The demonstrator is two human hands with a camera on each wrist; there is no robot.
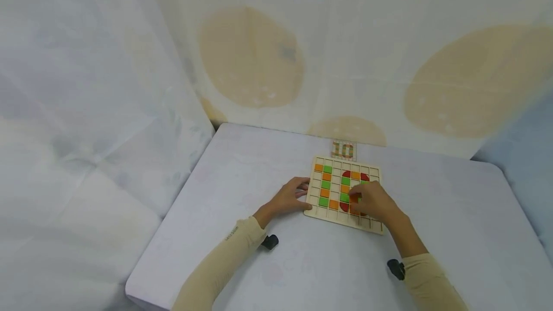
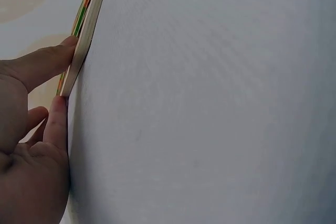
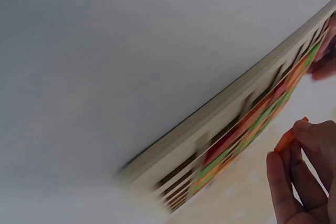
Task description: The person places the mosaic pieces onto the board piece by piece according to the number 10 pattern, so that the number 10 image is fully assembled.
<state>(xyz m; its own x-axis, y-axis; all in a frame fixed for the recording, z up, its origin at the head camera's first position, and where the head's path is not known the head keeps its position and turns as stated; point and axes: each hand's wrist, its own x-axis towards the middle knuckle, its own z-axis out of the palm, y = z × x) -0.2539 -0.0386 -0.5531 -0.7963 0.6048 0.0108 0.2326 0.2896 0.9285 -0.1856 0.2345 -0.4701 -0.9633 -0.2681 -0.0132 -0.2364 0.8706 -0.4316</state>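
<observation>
A pale wooden grid board (image 1: 337,212) lies on the table, several of its cells filled with orange and green square tiles and red rounded tiles. At its left side, my left hand (image 1: 288,197) touches the edge, with the thumb at the near corner and other fingers farther up. The left wrist view shows two straight digits against the board's edge. My right hand (image 1: 375,200) is over the right half of the board, pinching an orange tile (image 3: 286,140) between thumb and fingers. That hand hides some cells beneath it in the head view.
Just behind the board lies a small pattern card (image 1: 344,150) with a coloured grid design. White table (image 1: 242,157) surface extends on both sides of the board. Patterned cloth (image 1: 345,61) hangs along the table's back edge. Both wrists carry small black devices (image 1: 270,242).
</observation>
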